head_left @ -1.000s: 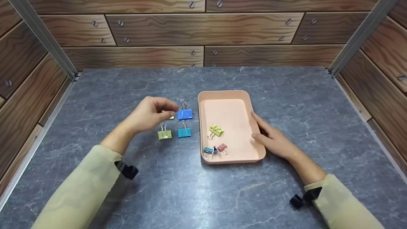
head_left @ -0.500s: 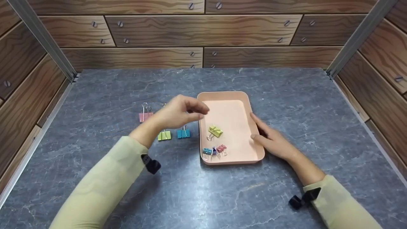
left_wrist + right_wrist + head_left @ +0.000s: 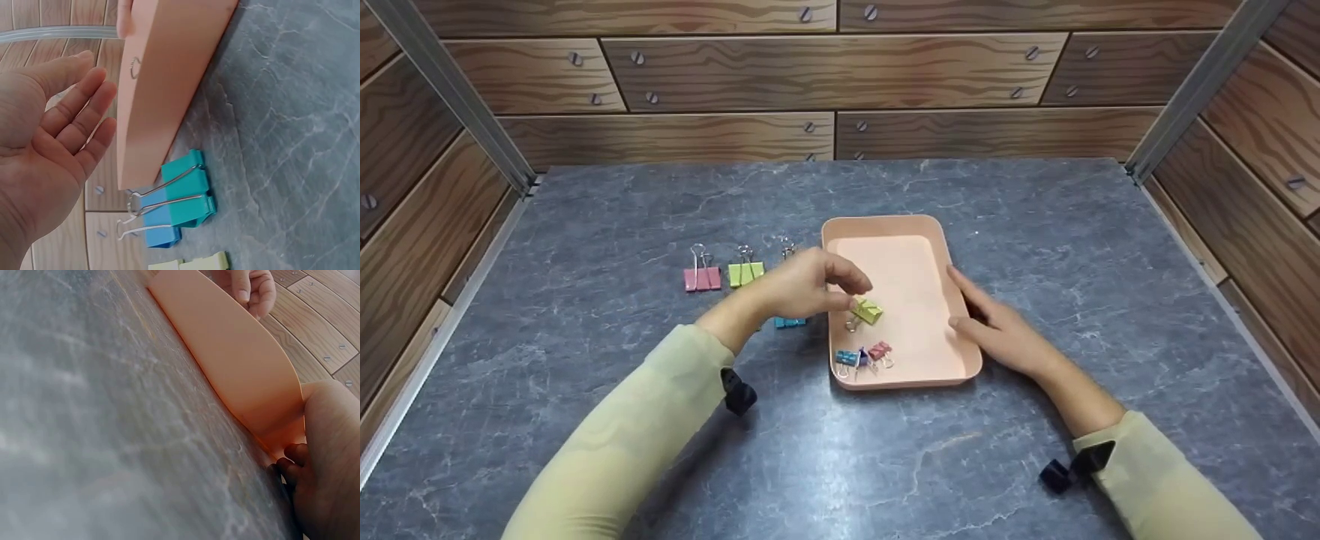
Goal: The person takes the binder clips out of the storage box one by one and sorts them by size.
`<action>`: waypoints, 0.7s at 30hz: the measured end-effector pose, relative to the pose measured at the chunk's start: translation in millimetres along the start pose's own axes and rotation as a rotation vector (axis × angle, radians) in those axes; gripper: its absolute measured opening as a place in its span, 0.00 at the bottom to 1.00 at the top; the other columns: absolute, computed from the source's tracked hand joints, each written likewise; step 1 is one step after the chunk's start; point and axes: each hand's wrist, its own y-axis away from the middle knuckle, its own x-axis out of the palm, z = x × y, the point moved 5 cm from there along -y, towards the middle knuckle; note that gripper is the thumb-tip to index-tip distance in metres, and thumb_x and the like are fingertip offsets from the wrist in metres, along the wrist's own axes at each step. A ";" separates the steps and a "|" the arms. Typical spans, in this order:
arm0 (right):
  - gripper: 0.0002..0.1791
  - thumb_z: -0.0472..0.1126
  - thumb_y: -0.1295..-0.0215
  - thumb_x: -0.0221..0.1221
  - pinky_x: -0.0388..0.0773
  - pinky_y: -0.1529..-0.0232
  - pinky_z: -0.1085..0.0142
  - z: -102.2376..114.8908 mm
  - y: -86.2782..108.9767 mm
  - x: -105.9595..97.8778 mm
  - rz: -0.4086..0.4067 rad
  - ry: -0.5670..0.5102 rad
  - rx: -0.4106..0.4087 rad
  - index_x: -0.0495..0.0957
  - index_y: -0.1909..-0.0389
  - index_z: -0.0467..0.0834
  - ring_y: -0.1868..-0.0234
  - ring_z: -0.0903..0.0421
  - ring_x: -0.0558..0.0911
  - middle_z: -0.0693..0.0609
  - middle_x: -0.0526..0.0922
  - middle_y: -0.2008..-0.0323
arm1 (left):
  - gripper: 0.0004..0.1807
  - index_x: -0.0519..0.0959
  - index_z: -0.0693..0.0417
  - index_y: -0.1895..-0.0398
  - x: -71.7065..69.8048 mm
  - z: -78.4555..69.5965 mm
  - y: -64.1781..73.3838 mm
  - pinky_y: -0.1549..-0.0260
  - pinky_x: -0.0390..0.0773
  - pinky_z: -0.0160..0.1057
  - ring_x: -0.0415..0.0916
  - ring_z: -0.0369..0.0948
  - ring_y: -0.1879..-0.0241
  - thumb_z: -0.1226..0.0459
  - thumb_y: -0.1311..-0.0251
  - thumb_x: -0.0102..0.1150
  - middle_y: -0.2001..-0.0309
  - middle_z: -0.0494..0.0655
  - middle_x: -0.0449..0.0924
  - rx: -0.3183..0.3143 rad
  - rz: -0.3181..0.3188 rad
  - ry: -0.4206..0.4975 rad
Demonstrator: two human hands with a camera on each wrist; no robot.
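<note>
My left hand [image 3: 819, 283] hovers over the left side of a peach tray [image 3: 919, 300], its fingers loosely bent with nothing between them in the left wrist view. Its thumb tip overlaps a small yellow-green binder clip [image 3: 870, 310] lying in the tray. Near the tray's front left corner lie a teal clip [image 3: 846, 358], a dark blue clip [image 3: 863, 358] and a pink clip [image 3: 880, 350], all small. My right hand [image 3: 1005, 336] grips the tray's right wall, thumb at the rim; in the right wrist view, fingers [image 3: 292, 461] curl at its lower edge.
Larger binder clips stand left of the tray: pink [image 3: 703, 279], yellow-green [image 3: 745, 274], teal [image 3: 188, 191] and blue [image 3: 161, 235]. My left hand and forearm partly cover this group in the head view. Wood-patterned walls [image 3: 840, 71] enclose the grey marbled table [image 3: 885, 465].
My left hand has moved right, from above the larger clips to over the tray, then lower toward the small yellow-green clip. My right hand stays on the tray's right side.
</note>
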 end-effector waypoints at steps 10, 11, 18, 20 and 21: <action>0.42 0.48 0.19 0.59 0.55 0.22 0.45 0.8 0.2 -0.3 -0.006 -0.004 -0.006 0.49 0.13 0.58 0.19 0.45 0.58 0.46 0.55 0.17 | 0.15 0.89 0.60 0.47 10.2 9.0 -7.9 0.38 0.78 0.48 0.83 0.45 0.44 0.70 0.37 0.69 0.49 0.51 0.90 -0.017 0.034 -0.072; 0.42 0.48 0.20 0.59 0.55 0.22 0.45 0.8 0.1 -0.1 -0.005 -0.005 -0.008 0.49 0.13 0.58 0.19 0.46 0.58 0.46 0.55 0.17 | 0.15 0.89 0.59 0.47 10.6 9.6 -8.3 0.38 0.78 0.47 0.83 0.44 0.44 0.69 0.38 0.70 0.49 0.50 0.90 -0.023 0.035 -0.087; 0.42 0.47 0.20 0.59 0.54 0.22 0.46 1.3 -0.3 0.9 -0.004 -0.009 -0.013 0.49 0.13 0.56 0.19 0.45 0.58 0.45 0.54 0.17 | 0.16 0.90 0.57 0.48 14.2 12.9 -11.8 0.40 0.80 0.45 0.84 0.43 0.47 0.68 0.39 0.73 0.49 0.47 0.90 -0.040 0.039 -0.166; 0.42 0.47 0.19 0.59 0.54 0.21 0.46 1.4 0.1 0.7 -0.006 -0.010 -0.007 0.49 0.13 0.57 0.19 0.46 0.57 0.45 0.54 0.17 | 0.15 0.90 0.57 0.48 14.8 13.4 -12.7 0.41 0.80 0.45 0.84 0.43 0.47 0.68 0.39 0.73 0.49 0.47 0.90 -0.038 0.041 -0.172; 0.41 0.47 0.19 0.59 0.53 0.21 0.46 1.6 0.1 0.4 -0.007 -0.007 -0.007 0.49 0.13 0.57 0.19 0.46 0.57 0.45 0.54 0.17 | 0.15 0.90 0.57 0.48 15.0 13.7 -13.1 0.41 0.80 0.45 0.84 0.43 0.48 0.68 0.39 0.73 0.49 0.47 0.90 -0.038 0.042 -0.174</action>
